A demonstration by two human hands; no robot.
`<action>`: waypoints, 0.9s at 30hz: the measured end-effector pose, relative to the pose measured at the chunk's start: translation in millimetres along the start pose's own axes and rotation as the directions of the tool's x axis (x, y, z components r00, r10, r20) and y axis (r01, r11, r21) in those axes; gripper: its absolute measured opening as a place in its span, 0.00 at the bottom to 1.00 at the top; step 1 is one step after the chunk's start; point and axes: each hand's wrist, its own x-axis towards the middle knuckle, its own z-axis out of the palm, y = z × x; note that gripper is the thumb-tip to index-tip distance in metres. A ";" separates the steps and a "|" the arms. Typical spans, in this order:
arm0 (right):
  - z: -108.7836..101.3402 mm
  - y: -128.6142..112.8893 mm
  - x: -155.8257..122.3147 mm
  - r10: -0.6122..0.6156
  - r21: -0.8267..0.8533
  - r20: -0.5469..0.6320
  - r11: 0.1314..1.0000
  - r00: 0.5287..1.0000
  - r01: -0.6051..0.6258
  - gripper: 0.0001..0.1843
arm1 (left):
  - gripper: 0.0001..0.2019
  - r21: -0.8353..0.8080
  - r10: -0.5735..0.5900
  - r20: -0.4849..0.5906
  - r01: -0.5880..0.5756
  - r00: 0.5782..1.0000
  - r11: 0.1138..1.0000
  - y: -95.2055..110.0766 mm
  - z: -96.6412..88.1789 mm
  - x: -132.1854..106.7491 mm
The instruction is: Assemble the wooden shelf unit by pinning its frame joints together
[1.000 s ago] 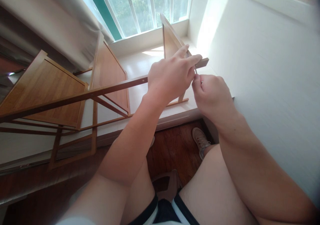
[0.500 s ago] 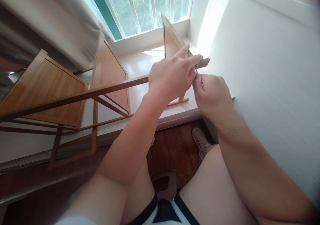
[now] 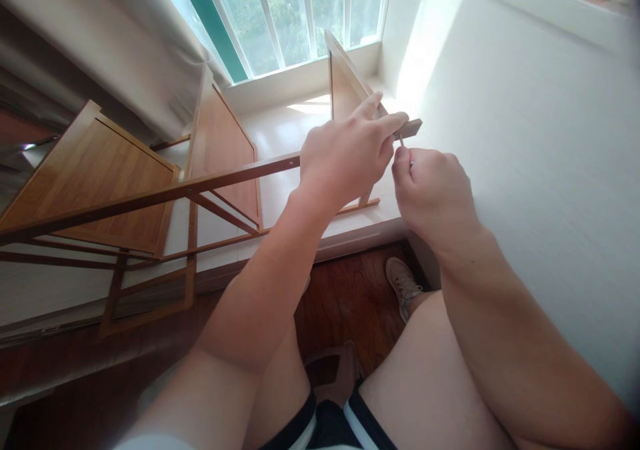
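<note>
A long wooden rail (image 3: 240, 175) runs along the side of a wooden frame with several flat panels. My left hand (image 3: 347, 150) is closed over the rail near its far right end, two fingers stretched across the edge of the right-hand wooden panel (image 3: 345, 90). Just beside it, my right hand (image 3: 433, 183) is a fist around a thin metal tool (image 3: 401, 141) that looks like a hex key. Its narrow shaft points up to the underside of the rail end (image 3: 413, 128). The exact contact at the tip is too small to make out.
Two more wooden panels, a middle one (image 3: 225, 143) and a left one (image 3: 90, 183), belong to the frame on the white window ledge (image 3: 280, 133). A white wall (image 3: 540, 130) rises close on the right. A curtain (image 3: 125, 43) hangs at the left. My shoe (image 3: 401, 280) is on the wooden floor.
My right hand has shifted slightly right and the metal shaft now leans the other way, showing a little more. My left hand keeps its hold; the view has moved slightly.
</note>
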 end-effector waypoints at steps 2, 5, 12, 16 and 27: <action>-0.9 -0.2 -0.3 0.001 -0.009 0.018 1.000 1.000 -0.001 0.24 | 0.20 0.008 0.006 -0.013 -0.006 1.000 1.000 -0.2 1.3 0.5; -2.1 -1.1 -1.3 -0.015 0.002 0.032 1.000 0.999 0.015 0.23 | 0.20 0.027 0.008 -0.016 -0.007 1.000 1.000 0.0 2.6 1.5; -0.6 0.4 -1.0 -0.061 0.053 0.006 0.997 0.998 0.060 0.23 | 0.20 0.065 -0.013 0.008 0.012 1.000 0.998 3.3 -1.5 0.6; 1.2 3.1 -0.8 -0.077 0.062 -0.023 0.995 0.997 0.078 0.25 | 0.21 0.082 -0.012 0.002 0.011 1.000 0.997 4.4 -2.8 -0.2; -0.9 -0.2 -1.2 -0.060 0.095 0.012 0.994 0.998 0.059 0.23 | 0.21 0.096 -0.017 0.005 0.017 1.000 0.995 4.4 -4.5 -0.4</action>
